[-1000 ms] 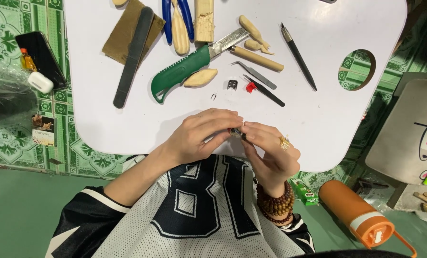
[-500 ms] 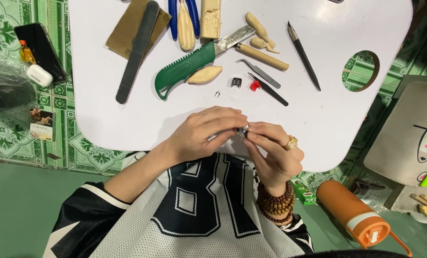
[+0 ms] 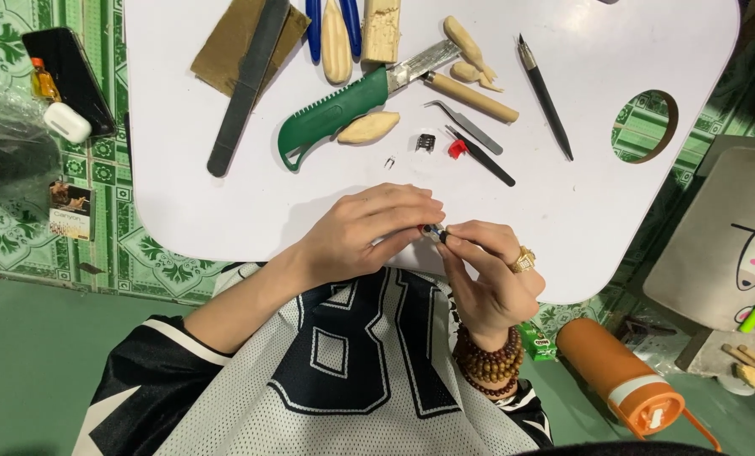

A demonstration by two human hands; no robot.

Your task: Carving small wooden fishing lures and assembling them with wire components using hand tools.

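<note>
Near the lower middle of the frame, both hands meet over the near edge of the white desk [image 3: 225,211], close to the body, likely so the work sits right under the eyes. The left hand [image 3: 365,232] and the right hand [image 3: 487,274] each pinch one end of a tiny dark part [image 3: 435,233] with a red tip; both grips are clenched on it with fingertips only, which suits something this small.

The tools lie fanned out across the upper middle of the frame, within arm's reach but apart from the hands: a green-handled saw [image 3: 343,105], a long dark file [image 3: 246,84] lying across a brown sanding sheet [image 3: 225,46], tweezers [image 3: 466,125], a slim black knife [image 3: 545,95] and pale carved wood pieces [image 3: 369,128]. Smaller bits, a metal clip [image 3: 425,142] and a red piece [image 3: 456,149], rest just beyond the hands. An orange bottle [image 3: 626,380] lies on the floor at lower right.
</note>
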